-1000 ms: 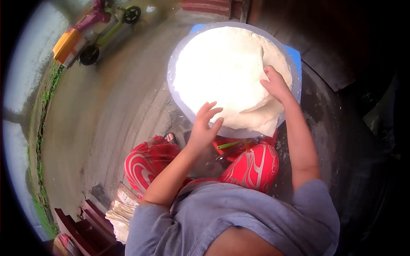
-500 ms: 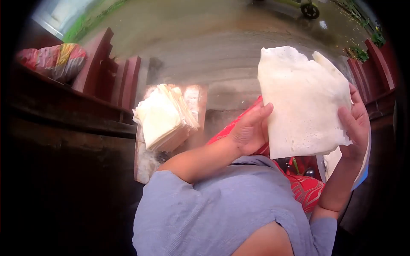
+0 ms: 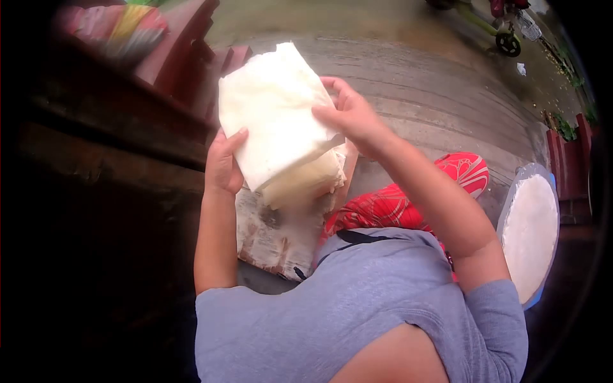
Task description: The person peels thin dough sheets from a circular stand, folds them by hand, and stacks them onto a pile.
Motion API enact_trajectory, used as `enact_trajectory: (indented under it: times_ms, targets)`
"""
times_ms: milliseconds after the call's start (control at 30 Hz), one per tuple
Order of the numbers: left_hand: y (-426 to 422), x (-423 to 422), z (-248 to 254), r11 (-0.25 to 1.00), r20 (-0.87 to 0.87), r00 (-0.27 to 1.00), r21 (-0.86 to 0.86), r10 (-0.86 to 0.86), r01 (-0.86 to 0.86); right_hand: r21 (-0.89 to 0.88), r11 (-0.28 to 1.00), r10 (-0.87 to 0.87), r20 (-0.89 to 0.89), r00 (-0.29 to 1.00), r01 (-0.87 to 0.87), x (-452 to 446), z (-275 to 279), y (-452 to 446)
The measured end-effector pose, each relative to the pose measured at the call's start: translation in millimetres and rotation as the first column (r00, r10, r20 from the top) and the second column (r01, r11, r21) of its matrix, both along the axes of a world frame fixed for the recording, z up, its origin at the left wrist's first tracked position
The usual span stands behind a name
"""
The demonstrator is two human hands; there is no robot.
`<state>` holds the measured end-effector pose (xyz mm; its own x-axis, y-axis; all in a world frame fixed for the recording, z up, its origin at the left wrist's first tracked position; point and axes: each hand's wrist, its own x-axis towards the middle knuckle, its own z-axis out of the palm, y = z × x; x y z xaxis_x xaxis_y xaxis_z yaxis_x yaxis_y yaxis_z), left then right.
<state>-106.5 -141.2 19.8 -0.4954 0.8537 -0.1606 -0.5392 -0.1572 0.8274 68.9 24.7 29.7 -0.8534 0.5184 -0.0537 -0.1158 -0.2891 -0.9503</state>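
Observation:
A folded sheet of thin, pale flatbread [image 3: 274, 112] is held up between my hands, with a ragged top edge. My left hand [image 3: 225, 163] is closed on its lower left edge, thumb on the front face. My right hand [image 3: 351, 118] pinches the opposite edge, thumb in front and fingers partly behind. Right beneath the sheet sits a stack of folded flatbreads [image 3: 310, 179], mostly covered by it. Whether the sheet touches the stack, I cannot tell. The stack rests on a worn, whitish board [image 3: 262, 236].
At the right, a large round pale flatbread [image 3: 529, 236] lies on a blue-edged base. Dark red wooden rails [image 3: 185, 57] and a colourful sack [image 3: 118, 29] are at the upper left. My red patterned trouser leg [image 3: 383, 207] is beside the board. A green wheeled scooter [image 3: 498, 35] stands farther off.
Both hands have carried the folded flatbread from the right side leftward, over the stack. The view has shifted, and the round flatbread at the right shows much more fully.

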Motion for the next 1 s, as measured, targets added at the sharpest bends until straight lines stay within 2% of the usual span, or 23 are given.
enact_trajectory:
  times_ms: [33,100,167,200,267,367,400,433,467,500,567,600,633,700,733,767,833,900,967,1000]
  targets:
    - [-9,-6,-24,0.991,0.039,0.998,-0.123,0.05,-0.045,-0.019,1.0,0.0,0.119,0.993,0.002,-6,-27,-6]
    - [-28,-16,-81,0.951,-0.001,0.999,-0.309,0.033,-0.032,0.165,0.986,-0.064,0.469,0.881,-0.016,-8,-87,-20]
    - [-43,-10,-119,0.897,-0.004,1.0,-0.442,-0.007,0.004,0.102,0.993,-0.01,0.541,0.841,-0.054,-2,-126,-26]
    - [-47,-7,-127,0.916,0.026,0.999,-0.4,0.044,-0.029,0.1,0.993,-0.009,0.542,0.84,-0.054,1,-134,-25]
    - [-48,-5,-116,0.901,-0.007,0.999,-0.432,0.034,-0.034,-0.001,1.0,0.026,0.487,0.873,-0.029,7,-122,-26]
    - [-47,-4,-108,0.889,-0.092,0.995,-0.457,-0.024,-0.021,0.007,0.999,0.024,0.504,0.863,-0.032,11,-92,-27]
    - [-44,-2,-101,0.801,-0.388,0.92,-0.567,-0.055,-0.191,0.01,1.0,0.012,0.506,0.863,-0.02,14,-87,-23]
    - [-42,2,-96,0.701,-0.64,0.756,-0.601,-0.134,-0.384,0.144,0.985,0.005,0.545,0.839,-0.099,18,-84,-21]
    - [-42,3,-93,0.599,-0.852,0.321,-0.52,-0.413,-0.609,0.27,0.947,-0.016,0.582,0.813,-0.174,25,-80,-19]
    - [-41,9,-88,0.696,-0.92,0.193,-0.386,-0.342,-0.605,0.276,0.951,-0.051,0.581,0.812,-0.137,36,-72,-16]
    - [-32,19,-73,0.814,-0.949,0.146,-0.314,-0.279,-0.488,0.52,0.845,-0.137,0.435,0.89,-0.124,73,-47,-10]
    - [-27,26,-68,0.857,-0.951,0.181,-0.305,-0.251,-0.416,0.524,0.85,-0.181,0.389,0.904,-0.056,96,-34,-4]
    - [-22,35,-62,0.881,-0.956,0.153,-0.291,-0.251,-0.374,0.66,0.751,-0.269,0.312,0.911,-0.005,124,-22,5]
    - [-13,51,-62,0.938,-0.971,0.177,-0.207,-0.162,-0.279,0.802,0.559,-0.505,0.128,0.853,0.211,188,2,21]
    - [-8,56,-60,0.958,-0.979,0.136,-0.18,-0.152,-0.224,0.845,0.416,-0.648,0.015,0.762,0.337,219,11,24]
    - [-1,65,-57,0.966,-0.965,0.22,-0.185,-0.143,-0.182,0.856,0.377,-0.706,0.017,0.708,0.355,252,12,29]
    - [13,84,-47,0.968,-0.933,0.312,-0.223,-0.179,-0.112,0.671,0.291,-0.914,-0.016,0.406,0.681,323,-11,41]
    - [29,103,-37,0.977,-0.922,0.335,-0.212,-0.193,-0.021,0.875,0.224,-0.974,0.183,0.134,0.429,407,-43,43]
    - [47,122,-33,0.981,-0.932,0.307,-0.184,-0.193,0.058,0.916,0.366,-0.917,0.385,-0.104,0.164,485,-90,34]
    - [55,131,-33,0.983,-0.948,0.266,-0.153,-0.174,0.097,0.877,0.452,-0.861,0.477,-0.177,0.164,515,-110,28]
